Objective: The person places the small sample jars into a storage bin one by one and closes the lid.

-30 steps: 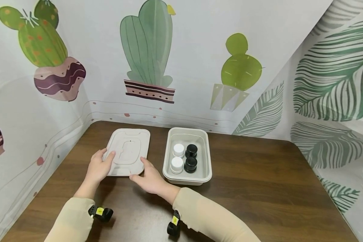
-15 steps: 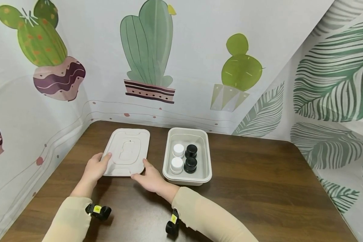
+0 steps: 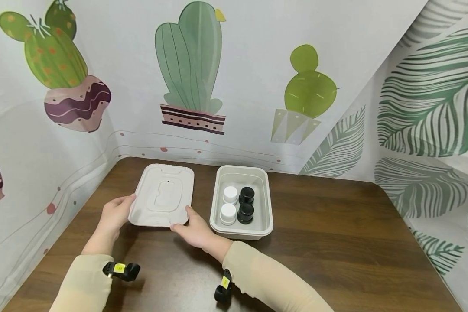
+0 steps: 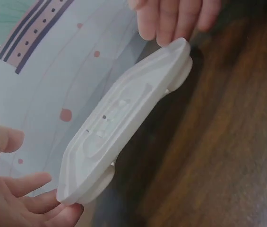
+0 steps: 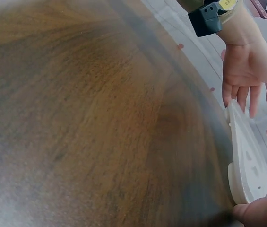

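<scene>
- Holding one white lid (image 3: pixel 161 196) at its near corners, two hands lift it slightly off the brown table (image 3: pixel 335 234), left of centre in the head view; the left hand (image 3: pixel 115 214) cups the lower-left corner with fingers under the edge, the right hand (image 3: pixel 193 227) grasps the lower-right corner, thumb on top.
- One open white tray (image 3: pixel 266 216) sits just right of the lid; inside stand four small jars: two white-capped (image 3: pixel 229 203), two black-capped (image 3: pixel 246 203), in two rows.
- Three painted cacti (image 3: pixel 189 56) fill the backdrop above.

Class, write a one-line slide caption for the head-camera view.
Both hands, left hand and right hand, lift a white moulded rectangular lid beside an open white tray on a dark wooden table.
</scene>
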The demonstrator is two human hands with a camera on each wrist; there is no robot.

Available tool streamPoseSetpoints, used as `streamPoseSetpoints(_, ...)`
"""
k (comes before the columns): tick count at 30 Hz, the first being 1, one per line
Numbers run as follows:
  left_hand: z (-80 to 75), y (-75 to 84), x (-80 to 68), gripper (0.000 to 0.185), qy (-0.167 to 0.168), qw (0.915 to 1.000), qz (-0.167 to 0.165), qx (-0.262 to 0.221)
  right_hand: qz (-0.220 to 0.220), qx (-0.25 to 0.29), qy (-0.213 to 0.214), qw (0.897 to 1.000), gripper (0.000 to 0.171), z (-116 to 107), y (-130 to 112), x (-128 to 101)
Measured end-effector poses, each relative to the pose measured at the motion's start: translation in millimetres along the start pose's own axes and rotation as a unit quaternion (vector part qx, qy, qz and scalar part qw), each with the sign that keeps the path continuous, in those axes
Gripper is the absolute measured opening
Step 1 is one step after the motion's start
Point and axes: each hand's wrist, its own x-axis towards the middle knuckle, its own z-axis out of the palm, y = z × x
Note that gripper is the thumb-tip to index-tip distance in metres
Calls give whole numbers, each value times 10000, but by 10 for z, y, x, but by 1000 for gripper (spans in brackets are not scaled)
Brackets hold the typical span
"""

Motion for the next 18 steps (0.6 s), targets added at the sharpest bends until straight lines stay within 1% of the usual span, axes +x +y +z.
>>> streamPoseSetpoints(5,32,98,-34,62,276,9991,186,-253,48,170,-16,9998,81,-1,9,-6)
streamPoseSetpoints(9,56,178,-55,56,454,9976,226,-481,84,222,12,9997,80,4,13,-11)
streamPoseSetpoints(14,70,264,-84,48,673,9952,400,-581,150,430,118,9989,78,6,16,-11)
streamPoseSetpoints(16,73,293,-99,46,727,9941,444,-679,186,556,191,9981,77,6,18,-9)
streamPoseSetpoints(18,73,321,-110,45,717,9923,467,-891,211,714,255,9969,76,7,22,-5)
